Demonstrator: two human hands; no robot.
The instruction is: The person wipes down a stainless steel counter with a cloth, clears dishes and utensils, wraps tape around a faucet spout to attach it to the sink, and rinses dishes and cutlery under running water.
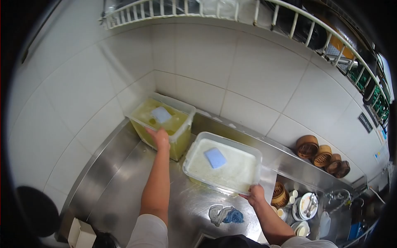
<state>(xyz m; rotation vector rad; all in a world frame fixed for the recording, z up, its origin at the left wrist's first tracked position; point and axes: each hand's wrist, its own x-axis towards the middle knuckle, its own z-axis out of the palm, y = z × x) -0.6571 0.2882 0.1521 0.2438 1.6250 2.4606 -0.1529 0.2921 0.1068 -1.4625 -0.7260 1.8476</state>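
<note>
My left hand [159, 137] is at the front rim of a tall clear tub [180, 142] of yellowish liquid, its fingers closed on the edge. A pale blue sponge [161, 115] floats in that tub. To the right, my right hand [255, 195] grips the near right corner of a wide clear tub [191, 165] of cloudy whitish liquid. Another blue sponge [215, 158] lies in this wide tub, left of its middle. Below the wide tub, a crumpled grey and blue cloth [226, 215] rests on the steel counter [186, 206].
A white wire rack [198, 16] hangs overhead. Several bamboo steamers [307, 146] stand on the ledge at right. The sink area holds a steamer [279, 194], white dishes [307, 205] and cups. A white box [81, 234] sits at lower left.
</note>
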